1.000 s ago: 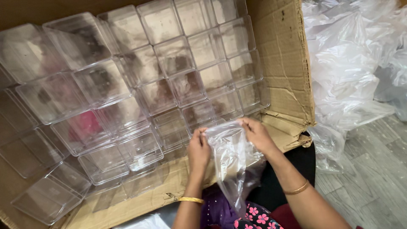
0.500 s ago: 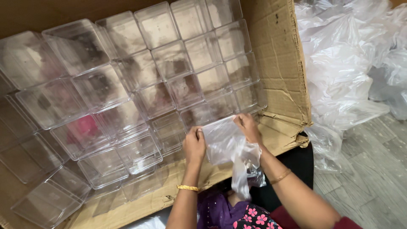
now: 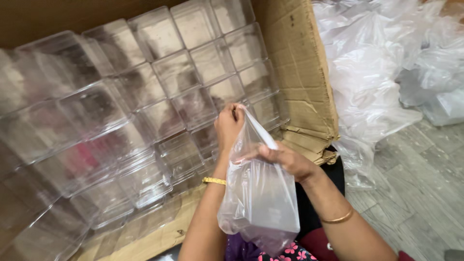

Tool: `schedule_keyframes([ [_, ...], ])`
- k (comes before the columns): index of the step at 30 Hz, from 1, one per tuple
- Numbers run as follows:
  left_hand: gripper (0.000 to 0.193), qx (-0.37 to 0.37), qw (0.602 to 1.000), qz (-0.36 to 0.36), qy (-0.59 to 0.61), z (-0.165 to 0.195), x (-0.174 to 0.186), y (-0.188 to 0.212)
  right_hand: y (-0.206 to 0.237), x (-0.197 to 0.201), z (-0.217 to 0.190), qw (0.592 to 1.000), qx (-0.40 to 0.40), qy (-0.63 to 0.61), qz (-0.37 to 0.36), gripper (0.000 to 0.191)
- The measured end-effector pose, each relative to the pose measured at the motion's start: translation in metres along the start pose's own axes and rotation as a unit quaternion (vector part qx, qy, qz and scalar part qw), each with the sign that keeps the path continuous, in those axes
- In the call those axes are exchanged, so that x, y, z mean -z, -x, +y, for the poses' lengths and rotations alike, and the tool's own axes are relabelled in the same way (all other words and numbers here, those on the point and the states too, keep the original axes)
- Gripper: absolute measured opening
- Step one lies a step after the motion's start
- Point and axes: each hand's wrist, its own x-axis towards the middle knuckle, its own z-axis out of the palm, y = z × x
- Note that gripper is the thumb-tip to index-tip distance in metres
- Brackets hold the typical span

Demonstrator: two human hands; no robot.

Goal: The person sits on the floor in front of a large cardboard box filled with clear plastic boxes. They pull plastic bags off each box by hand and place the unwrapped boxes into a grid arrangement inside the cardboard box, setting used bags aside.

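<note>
Bag, clear thin plastic (image 3: 261,203), held up at its mouth over the lap, in front of an open cardboard carton (image 3: 302,72).

Film looks very light, limp and slick, likely to tear if yanked; best taken at the top rim, as now. Left hand (image 3: 229,126) is closed, pinching the upper edge; right hand (image 3: 286,160) is closed on the opposite rim lower down. Behind: rows of clear plastic boxes (image 3: 179,72) packed in the carton; loose plastic bags (image 3: 382,63) heaped on the grey floor (image 3: 415,179) to the right.
</note>
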Motion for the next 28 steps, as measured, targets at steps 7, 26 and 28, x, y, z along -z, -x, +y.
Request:
schedule_keyframes([
  [7,0.045,0.001,0.987,-0.125,0.101,0.0,-0.04,0.048,0.066,0.101,-0.032,0.903,0.135,-0.239,0.331,0.054],
  [26,0.061,-0.344,0.914,-0.194,0.099,0.118,-0.116,0.054,0.146,0.207,0.012,0.623,0.178,0.257,0.717,0.066],
  [28,0.072,-0.405,0.892,-0.181,0.088,0.144,-0.138,0.036,0.164,0.21,0.061,0.634,0.095,0.166,0.75,0.083],
])
